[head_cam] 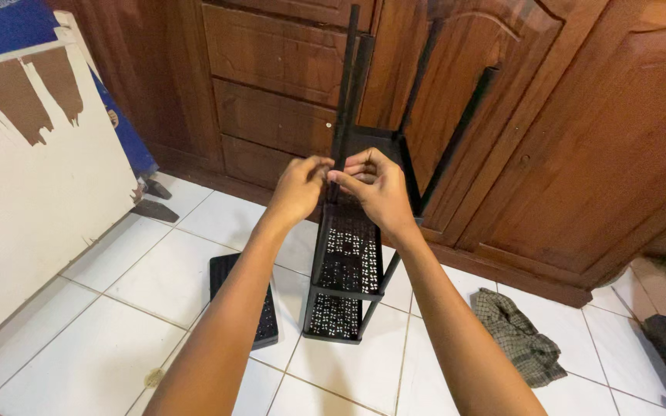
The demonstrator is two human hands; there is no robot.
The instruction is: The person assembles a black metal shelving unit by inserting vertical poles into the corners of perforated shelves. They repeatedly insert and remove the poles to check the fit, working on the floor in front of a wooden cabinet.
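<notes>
A black metal shelf rack (346, 262) with perforated tiers stands on the white tiled floor, its upright poles (351, 77) rising toward me. My left hand (298, 189) and my right hand (375, 189) meet at the near upright pole, fingers pinched around it at the level of the top tier. What the fingertips hold besides the pole is hidden. A loose perforated black shelf panel (244, 296) lies flat on the tiles left of the rack.
A brown wooden cabinet (502, 115) with doors and drawers fills the back. A torn white board (32, 192) leans at the left. A checked cloth (519, 335) lies crumpled on the floor at the right.
</notes>
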